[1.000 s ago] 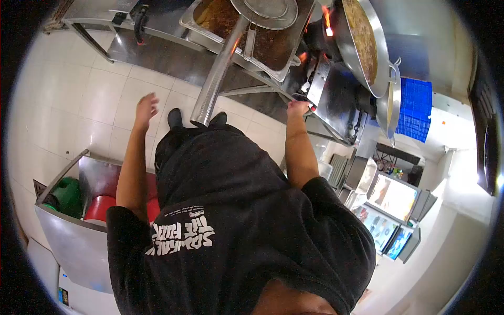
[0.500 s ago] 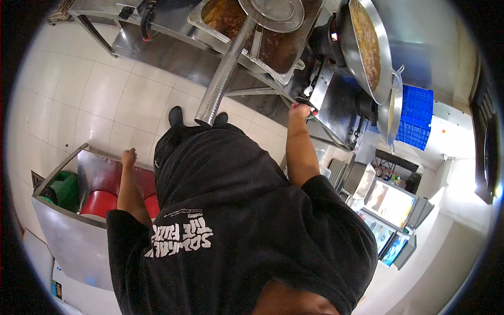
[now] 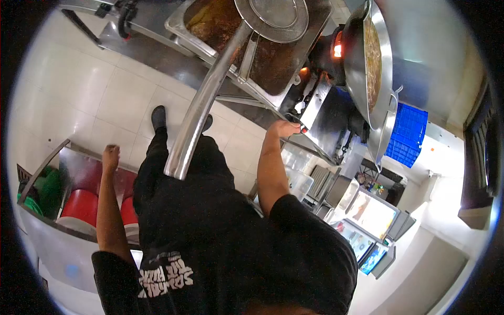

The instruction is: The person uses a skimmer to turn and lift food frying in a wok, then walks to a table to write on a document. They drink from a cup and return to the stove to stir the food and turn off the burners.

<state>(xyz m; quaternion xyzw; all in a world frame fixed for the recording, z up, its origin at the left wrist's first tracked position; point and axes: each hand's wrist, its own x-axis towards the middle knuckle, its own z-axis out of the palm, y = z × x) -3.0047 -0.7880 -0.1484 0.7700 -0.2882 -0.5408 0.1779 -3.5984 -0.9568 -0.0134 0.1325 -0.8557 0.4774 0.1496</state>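
My right hand (image 3: 283,128) is closed at the front edge of the stove, its fingers on a gas valve (image 3: 303,130) with a red part. The grip itself is partly hidden. My left hand (image 3: 111,157) hangs low with curled fingers, near a metal bin holding red containers (image 3: 80,205); anything inside it is too small to make out. Orange flame (image 3: 337,48) glows at the burner beside a large wok (image 3: 385,63) of bubbling brownish-yellow liquid. A long-handled strainer (image 3: 273,32) rests across a metal tray (image 3: 270,89), its tubular handle (image 3: 191,123) jutting toward my body.
A second wok (image 3: 386,142) stands farther along the stove. Behind it is a blue crate (image 3: 408,134). The metal bin (image 3: 39,228) also holds a green container (image 3: 48,191). Lit refrigerators (image 3: 374,212) stand at the right. Pale tiles (image 3: 126,94) cover the floor.
The burner flame is much larger and brighter. My body has leaned and shifted, and the view has moved with it. My right hand stays at the valve; my left hand remains low.
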